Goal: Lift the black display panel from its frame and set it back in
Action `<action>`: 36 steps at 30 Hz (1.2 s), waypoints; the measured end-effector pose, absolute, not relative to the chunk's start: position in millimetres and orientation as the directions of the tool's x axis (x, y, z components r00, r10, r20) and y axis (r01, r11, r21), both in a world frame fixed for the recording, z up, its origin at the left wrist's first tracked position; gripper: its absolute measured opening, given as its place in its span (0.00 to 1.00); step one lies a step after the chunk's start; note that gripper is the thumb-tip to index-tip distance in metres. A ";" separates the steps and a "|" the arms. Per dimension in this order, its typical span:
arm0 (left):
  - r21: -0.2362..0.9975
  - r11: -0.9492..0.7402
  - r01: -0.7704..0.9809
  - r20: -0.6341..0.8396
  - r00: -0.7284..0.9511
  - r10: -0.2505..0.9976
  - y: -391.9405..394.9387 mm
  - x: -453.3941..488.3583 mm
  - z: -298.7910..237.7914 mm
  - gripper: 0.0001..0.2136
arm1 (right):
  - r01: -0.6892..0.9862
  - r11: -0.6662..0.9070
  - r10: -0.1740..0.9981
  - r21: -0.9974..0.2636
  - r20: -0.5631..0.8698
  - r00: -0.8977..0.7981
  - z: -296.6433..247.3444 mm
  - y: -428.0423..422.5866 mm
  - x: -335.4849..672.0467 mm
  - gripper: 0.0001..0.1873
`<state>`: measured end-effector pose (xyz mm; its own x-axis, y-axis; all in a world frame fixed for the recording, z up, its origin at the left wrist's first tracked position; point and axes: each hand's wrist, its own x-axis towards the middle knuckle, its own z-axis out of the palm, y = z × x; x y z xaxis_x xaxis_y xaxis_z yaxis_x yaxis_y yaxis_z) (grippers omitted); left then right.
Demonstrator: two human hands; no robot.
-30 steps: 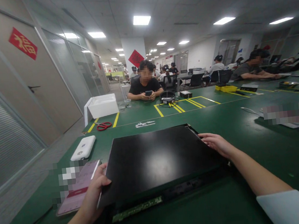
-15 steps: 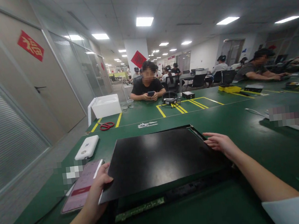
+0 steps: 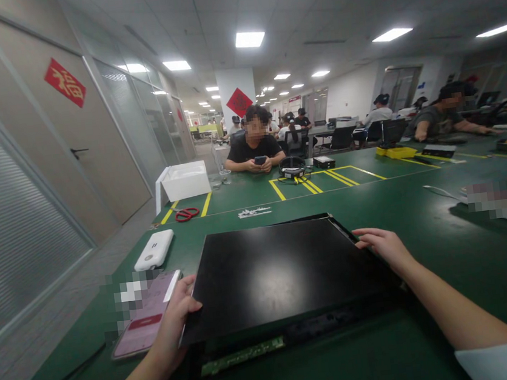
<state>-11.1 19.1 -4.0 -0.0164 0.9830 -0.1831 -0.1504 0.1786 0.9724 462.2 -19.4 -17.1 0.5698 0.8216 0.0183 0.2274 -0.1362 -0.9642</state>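
A flat black display panel (image 3: 263, 274) lies face up over a black frame (image 3: 323, 321), tilted, with its near left corner raised. A green circuit board strip (image 3: 242, 356) shows below the panel's near edge. My left hand (image 3: 182, 308) is closed on the panel's left edge, thumb on top and the other fingers partly hidden. At the far right side my right hand (image 3: 383, 249) rests with bent fingers against the frame's edge, close to the panel; its thumb is hard to make out.
Left of the panel lie a phone (image 3: 147, 324) and a white power bank (image 3: 154, 250). Red-handled scissors (image 3: 186, 214), small white pieces (image 3: 255, 212) and a white foam box (image 3: 186, 180) stand farther back. A person (image 3: 255, 144) sits opposite with a phone.
The panel has shifted slightly right over the frame with my left hand, and the gap at its far right edge looks narrower. The whole view has swung a little left.
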 end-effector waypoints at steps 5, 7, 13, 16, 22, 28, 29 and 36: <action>0.973 0.176 -0.148 -0.184 -0.039 0.982 4.0 -1.6 6.5 0.26 | 0.184 -0.169 0.820 -0.968 -0.035 0.572 -15.6 -19.7 458.5 0.20; 0.969 0.183 -0.168 -0.190 -0.028 0.981 -1.8 1.8 9.9 0.26 | 0.193 -0.170 0.815 -0.966 -0.027 0.579 -15.9 -19.7 458.7 0.21; 0.968 0.163 -0.192 -0.160 0.030 0.987 -10.2 8.1 13.3 0.26 | 0.257 -0.130 0.808 -0.958 0.048 0.587 -19.1 -19.6 463.9 0.22; 0.971 0.146 -0.188 -0.142 0.037 0.989 -10.5 9.5 12.8 0.25 | 0.296 -0.138 0.800 -0.945 0.070 0.596 -20.2 -19.4 466.2 0.22; 0.970 0.147 -0.194 -0.129 0.107 0.986 -11.0 9.9 8.1 0.27 | 0.356 -0.162 0.789 -0.920 0.096 0.607 -21.1 -18.5 469.0 0.22; 0.976 0.135 -0.173 -0.115 0.118 0.986 -9.4 8.4 5.0 0.27 | 0.415 -0.193 0.788 -0.889 0.111 0.606 -22.0 -17.5 472.2 0.21; 0.976 0.137 -0.166 -0.117 0.125 0.985 -9.1 7.8 5.1 0.28 | 0.426 -0.196 0.789 -0.883 0.116 0.603 -22.1 -17.3 472.8 0.21; 0.982 0.145 -0.119 -0.126 0.154 0.980 -6.9 5.1 6.6 0.28 | 0.491 -0.276 0.795 -0.826 0.091 0.600 -20.3 -16.6 474.3 0.19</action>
<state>5.1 -6.9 6.6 0.1537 0.9801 -0.1259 -0.1188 0.1448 0.9823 474.3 -16.6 -20.3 0.5997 0.7950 0.0910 0.4911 -0.2758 -0.8263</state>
